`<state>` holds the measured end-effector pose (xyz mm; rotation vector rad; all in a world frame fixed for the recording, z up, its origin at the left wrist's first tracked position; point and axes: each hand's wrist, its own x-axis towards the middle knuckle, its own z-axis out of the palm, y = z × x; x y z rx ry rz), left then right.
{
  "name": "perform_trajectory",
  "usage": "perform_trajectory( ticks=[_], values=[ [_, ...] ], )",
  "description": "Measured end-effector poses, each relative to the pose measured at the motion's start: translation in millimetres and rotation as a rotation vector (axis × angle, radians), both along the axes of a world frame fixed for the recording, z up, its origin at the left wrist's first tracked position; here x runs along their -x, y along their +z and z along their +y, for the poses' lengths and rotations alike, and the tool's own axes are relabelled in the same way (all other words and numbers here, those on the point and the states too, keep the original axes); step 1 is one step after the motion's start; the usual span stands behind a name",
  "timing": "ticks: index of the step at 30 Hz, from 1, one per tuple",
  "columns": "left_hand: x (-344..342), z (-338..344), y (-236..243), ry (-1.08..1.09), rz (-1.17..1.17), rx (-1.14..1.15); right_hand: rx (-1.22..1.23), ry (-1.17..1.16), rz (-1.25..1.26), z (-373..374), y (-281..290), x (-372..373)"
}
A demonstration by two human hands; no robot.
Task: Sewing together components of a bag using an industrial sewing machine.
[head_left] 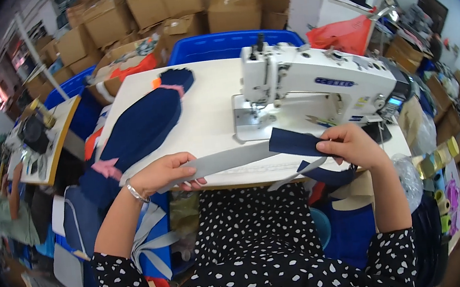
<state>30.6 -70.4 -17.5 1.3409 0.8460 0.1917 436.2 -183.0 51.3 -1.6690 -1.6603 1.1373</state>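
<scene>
My left hand is closed in a pinch on one end of a grey fabric strip, stretched across the front edge of the white table. My right hand grips a navy fabric piece that overlaps the strip's other end; whether the two are joined I cannot tell. Below the right hand hang another navy piece and a narrow grey end. Just beyond the right hand stands a white sewing machine. A long navy fabric bundle with pink ties lies to the left.
Small scissors lie under the machine's arm. Grey strips hang below the table at left. Behind the table are a blue bin and stacked cardboard boxes. Another person sits at a table far left.
</scene>
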Motion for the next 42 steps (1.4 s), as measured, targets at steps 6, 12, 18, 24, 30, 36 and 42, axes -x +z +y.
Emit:
perform_trajectory(
  ticks=[6,12,18,24,30,36,42],
  values=[
    [-61,46,-22,-0.208,-0.009,0.150,0.090,-0.091,0.030,7,32,-44],
    [-88,85,-48,-0.287,0.053,0.197,-0.071,-0.201,-0.226,36,-38,-85],
    [-78,89,-43,-0.326,0.169,0.169,-0.364,-0.156,-0.273,30,-118,-90],
    [-73,81,-45,-0.285,0.206,0.127,-0.429,-0.201,-0.659,29,-140,-90],
    [-94,69,-41,-0.156,0.136,0.097,-0.574,-0.377,-0.841,23,-115,-102],
    [-121,79,-46,-0.172,0.083,0.119,-1.030,-0.153,-0.694,27,-76,-38],
    [-149,97,-77,-0.323,-0.099,0.117,-1.193,0.434,-0.618,75,-111,29]
  ],
)
